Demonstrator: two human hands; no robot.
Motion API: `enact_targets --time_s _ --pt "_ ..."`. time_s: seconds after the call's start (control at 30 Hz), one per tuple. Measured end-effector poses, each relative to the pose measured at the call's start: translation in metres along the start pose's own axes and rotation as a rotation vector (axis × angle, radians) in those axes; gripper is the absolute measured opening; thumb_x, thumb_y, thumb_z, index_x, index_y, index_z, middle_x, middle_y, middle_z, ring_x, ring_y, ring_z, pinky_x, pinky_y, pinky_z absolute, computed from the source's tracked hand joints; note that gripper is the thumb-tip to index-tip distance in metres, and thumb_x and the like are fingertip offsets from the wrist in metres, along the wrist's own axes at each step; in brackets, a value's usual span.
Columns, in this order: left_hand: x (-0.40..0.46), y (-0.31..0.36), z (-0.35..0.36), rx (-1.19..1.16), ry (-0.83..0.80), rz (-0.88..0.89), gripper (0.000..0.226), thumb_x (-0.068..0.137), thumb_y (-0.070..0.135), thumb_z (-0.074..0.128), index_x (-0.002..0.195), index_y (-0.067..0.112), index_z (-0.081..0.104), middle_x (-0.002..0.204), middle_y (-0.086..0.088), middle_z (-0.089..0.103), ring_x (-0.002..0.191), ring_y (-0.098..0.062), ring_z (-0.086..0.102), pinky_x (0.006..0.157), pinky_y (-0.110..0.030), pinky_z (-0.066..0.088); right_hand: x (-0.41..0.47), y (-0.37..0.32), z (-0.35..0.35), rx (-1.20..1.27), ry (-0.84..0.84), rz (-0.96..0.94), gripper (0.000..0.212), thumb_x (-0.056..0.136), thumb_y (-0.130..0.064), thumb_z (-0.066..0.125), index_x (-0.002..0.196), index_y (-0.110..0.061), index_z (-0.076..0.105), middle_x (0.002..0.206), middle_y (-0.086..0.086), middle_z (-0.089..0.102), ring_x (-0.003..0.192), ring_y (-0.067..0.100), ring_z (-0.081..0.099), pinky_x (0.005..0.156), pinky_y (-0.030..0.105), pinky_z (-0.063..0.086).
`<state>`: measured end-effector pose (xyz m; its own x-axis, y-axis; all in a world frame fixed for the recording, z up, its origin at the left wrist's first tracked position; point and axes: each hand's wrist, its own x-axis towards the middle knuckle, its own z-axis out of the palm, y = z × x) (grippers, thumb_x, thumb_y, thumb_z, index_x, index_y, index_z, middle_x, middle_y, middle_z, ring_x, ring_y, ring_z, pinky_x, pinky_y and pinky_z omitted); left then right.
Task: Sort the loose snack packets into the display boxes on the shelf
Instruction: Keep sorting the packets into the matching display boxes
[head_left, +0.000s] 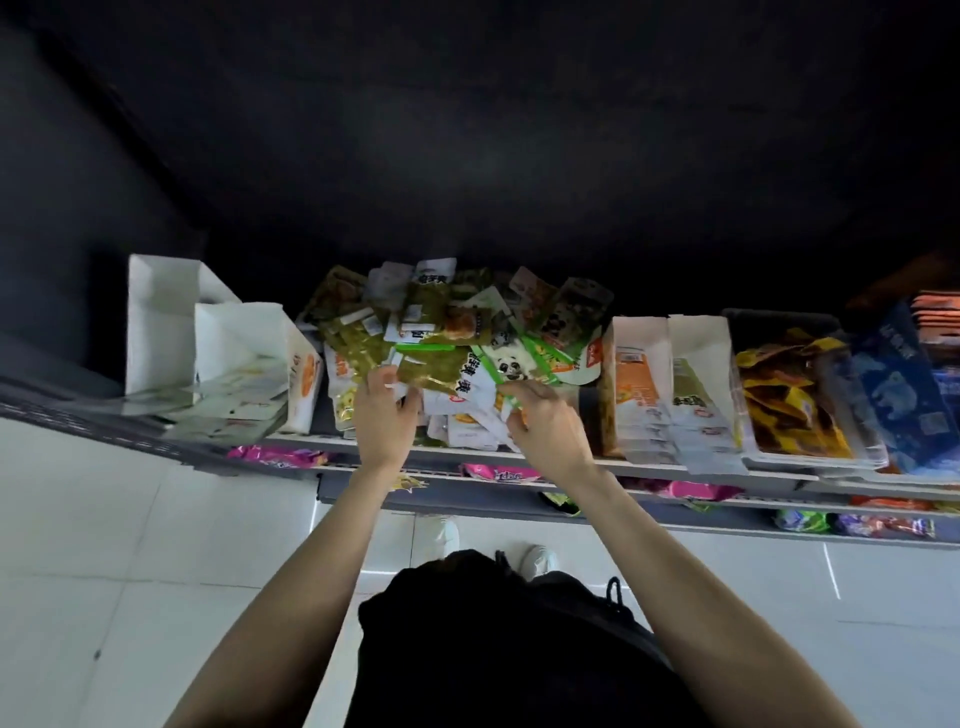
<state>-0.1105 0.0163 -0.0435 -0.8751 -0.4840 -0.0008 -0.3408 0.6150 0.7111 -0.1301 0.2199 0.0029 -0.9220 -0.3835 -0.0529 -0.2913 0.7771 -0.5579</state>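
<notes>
both hands pinch packets in the loose snack pile (457, 332) — left hand (383, 410) a green-brown packet (431, 366), right hand (545, 421) a panda packet (511, 364) — white display boxes (675, 384) right of the pile.

arms: both bare, no sleeves in view, no watch/rings seen | left hand (385, 415) & right hand (545, 421): bare, no gloves | top: black/dark garment (509, 649), loose fabric, dark drawstring cord w/ knotted end (614, 590) | shoes: white sneakers (436, 538), 2nd white toe (537, 561), laces faintly seen
</notes>
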Motion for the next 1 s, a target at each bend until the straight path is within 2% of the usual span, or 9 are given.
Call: enact_targets --time_s 0.07,0.17,0.3,0.47,0.57,0.7,0.77,0.87,1.0 --pt "0.02 -0.012 -0.01 0.075 -0.051 0.007 0.041 0.085 0.02 0.067 0.121 0.006 0.054 0.123 -0.014 0.056 0.112 -0.03 0.053 0.09 -0.039 0.046 0.023 -0.018 0.025 -0.042 -0.129 0.001 0.047 0.092 -0.008 0.05 0.138 -0.014 0.046 0.144 0.006 0.044 0.131 0.024 0.041 0.108 0.034 0.036" --pt "0.044 -0.015 -0.019 0.427 -0.274 0.423 0.056 0.083 0.018 0.068 0.135 0.016 0.046 0.136 -0.006 0.048 0.125 -0.025 0.044 0.106 -0.038 0.036 0.048 -0.03 0.053 -0.197 -0.227 0.072 0.059 0.093 -0.016 0.053 0.147 -0.015 0.028 0.154 0.01 0.023 0.142 0.026 0.02 0.116 0.036 0.02" --pt "0.068 -0.012 -0.018 0.688 -0.522 0.717 0.066 0.086 0.009 0.061 0.144 0.027 0.034 0.148 0.005 0.035 0.136 -0.016 0.033 0.112 -0.037 0.031 0.056 -0.03 0.066 -0.321 -0.244 0.152 0.066 0.089 -0.01 0.056 0.147 -0.015 0.025 0.149 0.008 0.033 0.138 0.024 0.03 0.115 0.035 0.023" --pt "0.084 -0.016 -0.021 0.686 -0.535 0.87 0.052 0.09 0.003 0.053 0.136 0.028 0.047 0.142 0.007 0.047 0.126 -0.014 0.046 0.092 -0.029 0.051 0.049 -0.027 0.062 -0.425 -0.164 0.08 0.06 0.088 -0.007 0.051 0.144 -0.018 0.032 0.139 0.005 0.045 0.129 0.024 0.04 0.107 0.034 0.032" --pt "0.085 -0.011 -0.037 0.523 -0.465 0.945 0.032 0.089 0.011 0.061 0.118 0.024 0.065 0.117 0.008 0.067 0.105 -0.011 0.063 0.074 -0.026 0.055 0.044 -0.025 0.054 -0.333 -0.058 0.069 0.057 0.087 -0.012 0.055 0.142 -0.016 0.038 0.134 0.007 0.049 0.125 0.026 0.042 0.106 0.035 0.033" --pt "0.081 0.004 -0.06 0.228 -0.397 0.722 0.019 0.091 0.021 0.061 0.107 0.018 0.07 0.086 0.005 0.072 0.058 -0.006 0.061 0.048 -0.015 0.039 0.036 -0.032 0.032 0.046 0.154 0.172 0.037 0.088 -0.014 0.061 0.124 -0.01 0.053 0.094 0.007 0.061 0.092 0.027 0.058 0.07 0.029 0.044" --pt "0.079 0.012 -0.064 0.075 -0.538 0.441 0.025 0.093 0.026 0.058 0.113 0.016 0.067 0.098 0.011 0.065 0.075 -0.003 0.059 0.065 -0.016 0.041 0.037 -0.036 0.017 0.357 0.206 0.34 0.022 0.09 -0.019 0.062 0.111 -0.011 0.057 0.081 0.008 0.065 0.073 0.029 0.061 0.059 0.03 0.045" --pt "0.076 0.019 -0.064 -0.19 -0.707 0.127 0.016 0.091 0.027 0.061 0.105 0.022 0.066 0.107 0.007 0.064 0.093 -0.012 0.06 0.077 -0.021 0.043 0.035 -0.041 -0.002 0.87 0.218 0.502 0.012 0.091 -0.016 0.063 0.102 -0.012 0.059 0.089 0.005 0.07 0.075 0.025 0.064 0.069 0.039 0.054" --pt "0.071 0.031 -0.063 -0.269 -0.781 0.047 0.017 0.089 0.024 0.062 0.105 0.019 0.065 0.092 0.006 0.066 0.087 -0.01 0.06 0.074 -0.017 0.043 0.029 -0.036 -0.02 0.967 0.16 0.526 0.01 0.09 -0.012 0.064 0.099 -0.013 0.06 0.097 0.008 0.071 0.076 0.019 0.066 0.063 0.027 0.054"
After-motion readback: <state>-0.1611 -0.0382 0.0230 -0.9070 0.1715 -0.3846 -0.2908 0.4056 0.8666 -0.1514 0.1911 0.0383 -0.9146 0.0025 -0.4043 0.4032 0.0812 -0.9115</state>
